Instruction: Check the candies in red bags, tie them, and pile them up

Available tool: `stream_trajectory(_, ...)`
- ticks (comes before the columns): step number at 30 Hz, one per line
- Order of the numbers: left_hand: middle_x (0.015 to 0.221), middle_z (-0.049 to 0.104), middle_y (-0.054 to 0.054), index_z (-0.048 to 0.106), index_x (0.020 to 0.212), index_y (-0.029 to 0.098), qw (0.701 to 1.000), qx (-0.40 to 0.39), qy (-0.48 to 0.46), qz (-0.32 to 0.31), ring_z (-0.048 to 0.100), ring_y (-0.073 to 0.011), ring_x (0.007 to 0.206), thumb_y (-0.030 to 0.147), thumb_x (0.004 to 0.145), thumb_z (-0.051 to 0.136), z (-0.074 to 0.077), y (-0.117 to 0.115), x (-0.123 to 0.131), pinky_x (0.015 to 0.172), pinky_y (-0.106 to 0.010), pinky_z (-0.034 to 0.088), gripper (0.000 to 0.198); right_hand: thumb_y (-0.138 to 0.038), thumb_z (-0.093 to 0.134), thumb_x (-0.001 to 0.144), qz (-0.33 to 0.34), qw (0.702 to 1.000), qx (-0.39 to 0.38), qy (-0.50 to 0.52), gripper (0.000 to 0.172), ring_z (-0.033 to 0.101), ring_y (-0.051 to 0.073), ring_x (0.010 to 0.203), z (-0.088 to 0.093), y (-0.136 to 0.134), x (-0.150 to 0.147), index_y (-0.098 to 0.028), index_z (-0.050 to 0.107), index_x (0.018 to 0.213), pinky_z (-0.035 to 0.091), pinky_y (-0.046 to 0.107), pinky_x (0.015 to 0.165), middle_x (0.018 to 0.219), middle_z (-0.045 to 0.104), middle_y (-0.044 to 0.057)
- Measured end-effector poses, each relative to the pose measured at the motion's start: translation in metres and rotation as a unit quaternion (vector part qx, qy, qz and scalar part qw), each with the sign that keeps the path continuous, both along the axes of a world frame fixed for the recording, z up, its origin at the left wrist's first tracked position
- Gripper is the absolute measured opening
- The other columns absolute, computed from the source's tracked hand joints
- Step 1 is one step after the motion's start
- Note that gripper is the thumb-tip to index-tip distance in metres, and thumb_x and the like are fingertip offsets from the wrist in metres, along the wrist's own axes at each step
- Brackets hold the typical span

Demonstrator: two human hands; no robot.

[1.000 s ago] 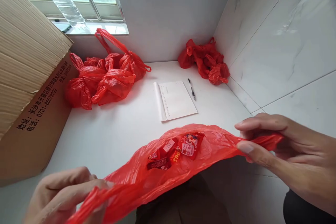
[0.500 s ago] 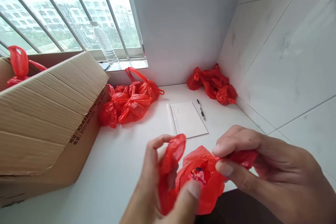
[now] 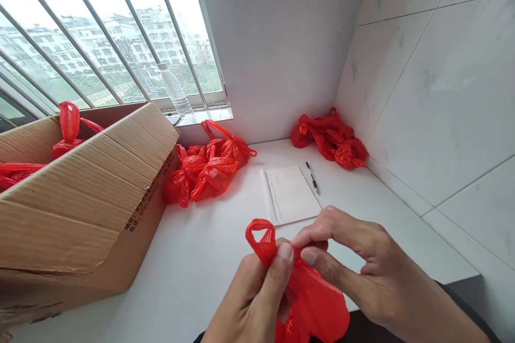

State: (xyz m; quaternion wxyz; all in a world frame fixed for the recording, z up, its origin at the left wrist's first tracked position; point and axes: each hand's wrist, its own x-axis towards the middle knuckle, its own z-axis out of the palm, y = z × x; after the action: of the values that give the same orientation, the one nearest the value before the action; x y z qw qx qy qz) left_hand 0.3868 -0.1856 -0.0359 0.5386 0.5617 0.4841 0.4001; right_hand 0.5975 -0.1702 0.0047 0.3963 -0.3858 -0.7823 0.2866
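A red plastic bag hangs gathered between both my hands at the near edge of the white counter. My left hand pinches one handle loop of the bag, which sticks up above my thumb. My right hand pinches the bag's other handle right beside it, fingertips almost meeting the left thumb. Both hands are closed on the plastic. What lies inside the bag is hidden.
An open cardboard box with red bags inside stands at the left. Tied red bags lie by the box, and more red bags sit in the far corner. A notepad, a pen and a water bottle lie beyond.
My hands came together from wide apart, bunching the spread-open bag into a bundle. The candies seen inside are now hidden. The view tilted up toward the window.
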Motion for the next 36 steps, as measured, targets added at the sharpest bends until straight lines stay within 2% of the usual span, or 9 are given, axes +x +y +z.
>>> stream_trajectory(4,0.073,0.072,-0.001,0.073,0.115,0.029,0.993,-0.049,-0.105,-0.020,0.064,-0.0165,0.068,0.060,0.100,0.056,0.000,0.015,-0.002,0.068,-0.027,0.057,0.039,-0.031,0.063,0.103,-0.001,1.000,-0.016,0.017,0.012,0.067,0.013,0.076,0.002,-0.005,0.004,-0.032,0.075,0.102,0.057,0.025,0.073,0.086,0.070,-0.002)
stream_trajectory(7,0.079,0.070,-0.002,0.073,0.097,0.024,0.990,-0.028,-0.124,-0.053,0.059,-0.0148,0.071,0.054,0.096,0.065,0.006,0.017,0.000,0.068,-0.026,0.051,0.031,-0.038,0.066,0.102,0.037,0.997,-0.066,0.001,0.014,0.067,0.014,0.074,0.002,-0.008,0.007,-0.030,0.075,0.094,0.056,0.026,0.073,0.081,0.069,-0.002)
stream_trajectory(13,0.070,0.054,0.002,0.062,0.084,0.019,0.985,-0.010,-0.116,-0.129,0.039,-0.0087,0.060,0.048,0.091,0.075,0.012,0.011,0.003,0.056,-0.023,0.033,0.032,-0.048,0.062,0.103,0.021,0.994,-0.101,0.037,0.033,0.065,0.022,0.118,-0.014,0.008,0.000,-0.035,0.067,0.133,0.051,0.036,0.105,0.125,0.070,0.003)
stream_trajectory(17,0.074,0.054,0.003,0.059,0.077,0.019,0.992,0.037,-0.079,-0.089,0.041,-0.0089,0.064,0.044,0.087,0.079,0.003,0.013,-0.001,0.060,-0.023,0.034,0.034,-0.048,0.070,0.098,0.062,0.984,-0.168,0.022,0.036,0.068,0.021,0.101,-0.024,0.021,-0.007,-0.028,0.072,0.128,0.052,0.034,0.094,0.107,0.072,0.003)
stream_trajectory(21,0.074,0.054,0.005,0.059,0.077,0.021,0.989,0.137,0.044,-0.032,0.047,-0.0090,0.065,0.028,0.083,0.081,-0.012,0.019,-0.005,0.059,-0.021,0.038,0.024,-0.045,0.074,0.095,0.091,0.966,-0.240,0.017,0.046,0.063,0.016,0.083,-0.030,0.024,-0.011,-0.027,0.067,0.136,0.050,0.029,0.081,0.090,0.066,-0.001)
stream_trajectory(25,0.085,0.061,0.004,0.058,0.100,0.026,0.941,0.308,0.137,-0.008,0.058,-0.0087,0.066,0.019,0.096,0.063,-0.025,0.026,-0.003,0.058,-0.018,0.047,0.010,-0.045,0.075,0.094,0.104,0.958,-0.267,0.012,0.037,0.054,0.013,0.074,-0.039,0.025,-0.014,-0.022,0.069,0.124,0.043,0.027,0.070,0.081,0.059,-0.004)
stream_trajectory(28,0.096,0.065,0.001,0.059,0.115,0.028,0.892,0.415,0.180,-0.008,0.066,-0.0075,0.073,0.010,0.100,0.054,-0.030,0.030,-0.001,0.064,-0.016,0.053,0.024,-0.049,0.074,0.094,0.074,0.961,-0.268,0.014,0.030,0.050,0.013,0.070,-0.045,0.025,-0.016,-0.021,0.069,0.104,0.039,0.027,0.066,0.077,0.056,-0.004)
stream_trajectory(32,0.104,0.065,-0.001,0.060,0.124,0.027,0.861,0.466,0.201,0.019,0.070,-0.0079,0.083,0.006,0.100,0.051,-0.038,0.033,-0.003,0.071,-0.015,0.056,0.033,-0.053,0.073,0.094,0.024,0.969,-0.246,0.001,0.034,0.055,0.016,0.079,-0.049,0.026,-0.020,-0.022,0.069,0.106,0.042,0.030,0.072,0.085,0.064,-0.001)
stream_trajectory(36,0.108,0.062,-0.003,0.062,0.125,0.023,0.841,0.491,0.219,0.064,0.067,-0.0105,0.086,0.000,0.095,0.057,-0.055,0.036,-0.015,0.071,-0.017,0.054,0.038,-0.058,0.072,0.093,-0.003,0.978,-0.208,-0.025,0.038,0.058,0.019,0.090,-0.050,0.027,-0.026,-0.021,0.068,0.089,0.043,0.032,0.080,0.093,0.064,0.002)
